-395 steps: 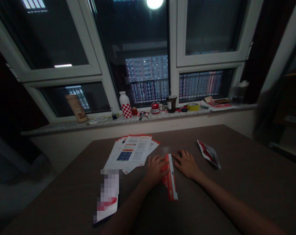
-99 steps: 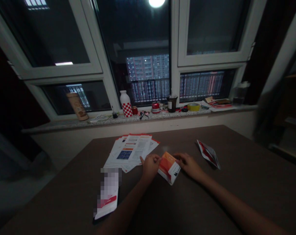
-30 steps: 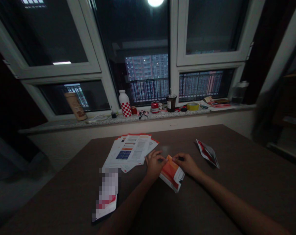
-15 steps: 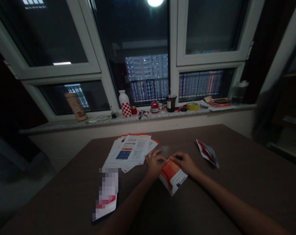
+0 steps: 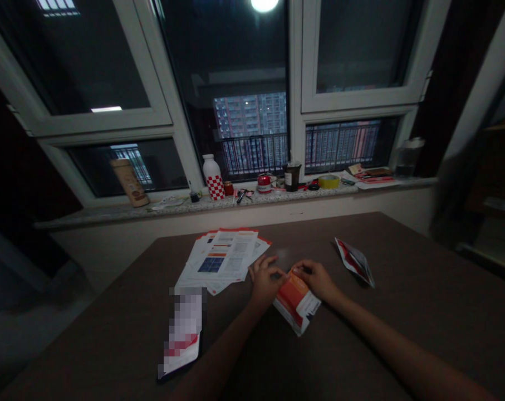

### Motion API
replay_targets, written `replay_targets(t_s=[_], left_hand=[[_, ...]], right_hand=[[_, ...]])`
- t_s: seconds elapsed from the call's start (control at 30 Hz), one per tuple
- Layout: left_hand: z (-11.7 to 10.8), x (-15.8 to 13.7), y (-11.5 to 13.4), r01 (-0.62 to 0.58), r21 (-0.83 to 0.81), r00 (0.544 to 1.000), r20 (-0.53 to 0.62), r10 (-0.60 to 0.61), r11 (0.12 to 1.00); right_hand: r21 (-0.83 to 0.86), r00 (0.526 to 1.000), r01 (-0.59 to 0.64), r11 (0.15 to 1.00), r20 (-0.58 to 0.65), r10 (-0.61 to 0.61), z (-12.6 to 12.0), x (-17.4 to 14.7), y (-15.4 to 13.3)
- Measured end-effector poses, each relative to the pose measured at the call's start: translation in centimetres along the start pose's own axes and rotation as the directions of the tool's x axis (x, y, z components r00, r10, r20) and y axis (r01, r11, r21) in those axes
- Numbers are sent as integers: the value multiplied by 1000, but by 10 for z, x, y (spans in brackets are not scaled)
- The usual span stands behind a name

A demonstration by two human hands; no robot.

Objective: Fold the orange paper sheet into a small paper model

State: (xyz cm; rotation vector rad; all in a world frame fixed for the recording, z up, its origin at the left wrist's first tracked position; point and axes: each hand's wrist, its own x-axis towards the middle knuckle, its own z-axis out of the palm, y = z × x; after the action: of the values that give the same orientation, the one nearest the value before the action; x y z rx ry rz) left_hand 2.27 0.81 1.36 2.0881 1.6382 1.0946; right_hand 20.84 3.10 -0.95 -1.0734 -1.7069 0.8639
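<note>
An orange, red and white folded paper packet (image 5: 298, 301) lies tilted near the middle of the brown table. My left hand (image 5: 266, 281) pinches its upper edge with thumb and forefinger, the other fingers spread outward. Close beside it, my right hand (image 5: 314, 278) grips the same edge from the right. Left of my hands, a fan of printed leaflets (image 5: 222, 259) with red borders lies flat. Another folded packet (image 5: 355, 262), red and white, stands partly open on the right.
A blurred-out phone-like item (image 5: 183, 334) lies at the table's left. On the windowsill (image 5: 168, 210) stand a tan tumbler (image 5: 130, 182), a red-checked white bottle (image 5: 213, 178), a dark cup (image 5: 292, 176) and a yellow tape roll (image 5: 328, 181).
The packet's lower end has shifted slightly to the right and bulges a little differently. Both hands keep their pinch on its upper edge, almost still.
</note>
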Motion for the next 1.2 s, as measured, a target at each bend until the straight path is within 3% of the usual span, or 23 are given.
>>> replay_targets(t_s=[0.3,0.5,0.63,0.83,1.2], left_hand=[[3,-3,5,35,4,998,61,-36,999],[3,-3,3,39,24,999,19,-39,999],[3,-3,2,44,24,999,12,-45,999],[2,-2,0,62,-14,994,-85,-63,998],[0,-1,-3,59,-24,995,-80,-61,998]], right_hand=[[-79,991,132,988,20,-131,1,-2,-3],[-144,998,67,987,-7,-69,3,-3,1],[-180,995,101,979,-4,-104,4,-4,0],[-187,998,64,980,-5,-66,6,-6,3],[-234,998,28,972,-42,-39,-5,-2,6]])
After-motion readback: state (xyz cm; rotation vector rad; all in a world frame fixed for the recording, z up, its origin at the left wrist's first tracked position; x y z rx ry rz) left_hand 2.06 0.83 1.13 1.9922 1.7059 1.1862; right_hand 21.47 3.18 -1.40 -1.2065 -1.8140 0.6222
